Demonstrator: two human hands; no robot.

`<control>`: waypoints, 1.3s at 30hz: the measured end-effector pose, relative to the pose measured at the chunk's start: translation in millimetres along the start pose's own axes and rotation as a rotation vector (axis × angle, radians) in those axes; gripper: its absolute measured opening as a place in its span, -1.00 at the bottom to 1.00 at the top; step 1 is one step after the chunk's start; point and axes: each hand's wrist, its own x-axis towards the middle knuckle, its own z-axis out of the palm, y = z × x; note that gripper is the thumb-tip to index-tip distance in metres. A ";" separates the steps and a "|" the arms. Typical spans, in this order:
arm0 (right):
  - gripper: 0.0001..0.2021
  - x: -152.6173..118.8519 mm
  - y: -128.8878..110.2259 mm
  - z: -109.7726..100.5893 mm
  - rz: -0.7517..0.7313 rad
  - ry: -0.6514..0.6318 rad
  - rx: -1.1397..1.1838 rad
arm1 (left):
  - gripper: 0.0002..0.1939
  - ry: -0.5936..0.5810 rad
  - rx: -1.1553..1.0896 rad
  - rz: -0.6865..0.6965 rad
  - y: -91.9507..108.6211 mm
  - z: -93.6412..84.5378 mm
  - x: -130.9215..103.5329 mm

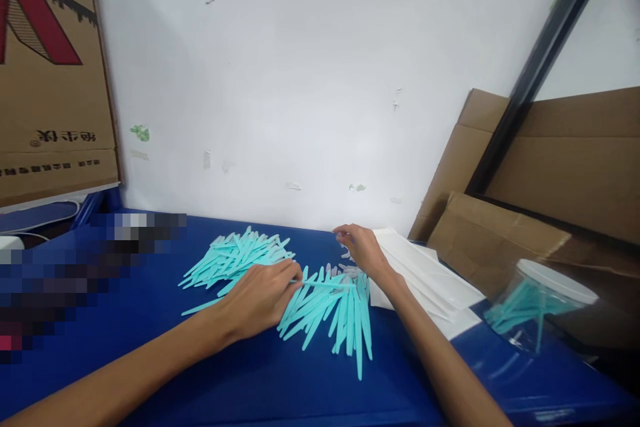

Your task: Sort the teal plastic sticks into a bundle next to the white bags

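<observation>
My left hand point(267, 297) is closed, its thumb and fingers pinching one end of a slim turquoise stick point(327, 284) that points right. Below that stick lies a fanned pile of like turquoise sticks point(345, 320), with pale see-through caps at their far ends. Behind my left hand, a second heap of capped turquoise sticks point(237, 257) is spread on the blue table point(240, 380). My right hand point(367, 253) is raised over the far right side of the fanned pile. Its thumb and fingertips are drawn together; whatever sits between them is too small to make out.
White paper or bags point(425, 273) lie right of the right hand. Farther right stands a clear jar point(537, 307) with a white lid and turquoise sticks inside. Flattened cardboard point(495, 233) leans at the right; a large carton point(55, 100) stands left. A white wall point(280, 80) closes the back.
</observation>
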 end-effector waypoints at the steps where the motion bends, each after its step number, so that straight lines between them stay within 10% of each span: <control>1: -0.80 0.0 -2.2 -0.8 0.002 0.027 0.052 | -0.79 0.061 -0.004 -0.029 -3.7 0.2 1.6; 5: -0.86 -0.1 -11.1 -4.9 0.071 0.101 0.283 | -0.78 0.228 0.047 -0.163 -20.3 -2.0 6.2; 16: -0.67 3.1 -17.7 -13.8 0.156 0.091 0.822 | -0.86 0.168 0.099 -0.333 -36.3 -2.6 5.7; 39: -0.72 -4.2 -36.4 -3.0 0.119 -0.084 0.926 | -0.79 0.224 -0.037 -0.187 -26.5 -1.4 1.4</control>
